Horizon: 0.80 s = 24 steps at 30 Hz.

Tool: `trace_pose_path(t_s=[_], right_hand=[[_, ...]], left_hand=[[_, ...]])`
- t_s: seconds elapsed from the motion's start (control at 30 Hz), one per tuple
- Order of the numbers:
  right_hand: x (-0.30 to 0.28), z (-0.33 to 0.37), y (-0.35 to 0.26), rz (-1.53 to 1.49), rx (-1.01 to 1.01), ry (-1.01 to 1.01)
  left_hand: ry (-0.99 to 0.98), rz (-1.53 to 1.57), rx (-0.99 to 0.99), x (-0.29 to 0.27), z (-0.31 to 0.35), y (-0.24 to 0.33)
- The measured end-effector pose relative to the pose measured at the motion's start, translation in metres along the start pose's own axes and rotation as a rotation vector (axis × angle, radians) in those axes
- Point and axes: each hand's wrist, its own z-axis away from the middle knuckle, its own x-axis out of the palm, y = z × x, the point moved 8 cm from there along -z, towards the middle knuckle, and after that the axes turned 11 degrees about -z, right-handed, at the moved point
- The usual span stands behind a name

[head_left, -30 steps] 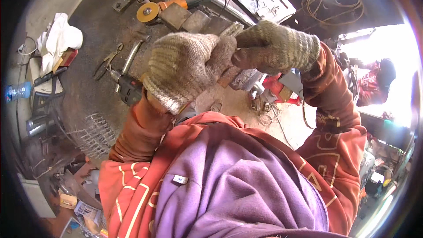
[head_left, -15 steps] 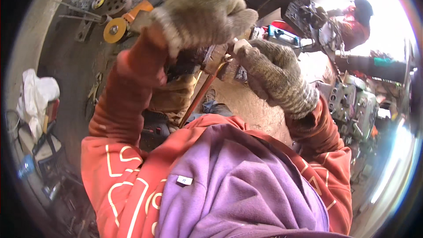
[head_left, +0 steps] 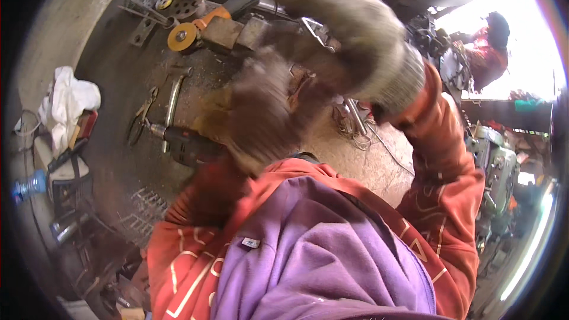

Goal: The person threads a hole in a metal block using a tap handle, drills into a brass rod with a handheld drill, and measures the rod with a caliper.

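Observation:
My left hand (head_left: pixel 267 109), in a dark-looking work glove, is low in front of my chest and badly smeared by motion, so its fingers and anything in them cannot be made out. My right hand (head_left: pixel 355 35), in a grey knitted glove, stretches up and across to the left over the bench. Blur hides its fingertips, near a vise-like dark metal mass. Left of the hands are two metal blocks (head_left: pixel 222 34) and an angle grinder (head_left: pixel 216 16) with a yellow disc (head_left: pixel 181 37). A dark power drill (head_left: pixel 188 143) lies beside my left forearm.
A hammer (head_left: pixel 173 104) and pliers (head_left: pixel 142 114) lie on the dark bench at left. White cloth (head_left: pixel 74 98) and a blue-tinted bottle (head_left: pixel 29 185) are at far left. A cable (head_left: pixel 388 149) runs over the floor. Another person (head_left: pixel 486 53) is at upper right; machine parts (head_left: pixel 495 163) stand at right.
My left hand has dropped from the top of the view toward my chest. My right hand has risen and swung left. The small white piece formerly at its fingers is out of sight.

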Motion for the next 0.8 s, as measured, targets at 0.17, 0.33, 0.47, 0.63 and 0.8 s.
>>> trace_pose_path(t_s=[0.17,0.33,0.47,0.63,0.8], right_hand=[[0.068,0.026,0.069,-0.678,0.27,-0.05],[0.062,0.001,0.048,0.006,0.615,-0.715],[0.052,0.011,0.044,-0.278,0.713,-0.453],[0.043,0.029,0.096,-0.452,0.559,-0.761],[0.045,0.035,0.089,-0.706,0.627,-1.094]], left_hand=[[0.002,0.011,-0.045,0.008,0.013,0.065],[-0.158,-0.092,-0.012,-0.005,0.0,0.033],[-0.62,0.327,-0.035,-0.003,-0.018,0.017],[-0.258,0.082,0.035,-0.025,-0.009,0.027],[0.333,-0.123,-0.005,-0.038,0.009,0.058]])
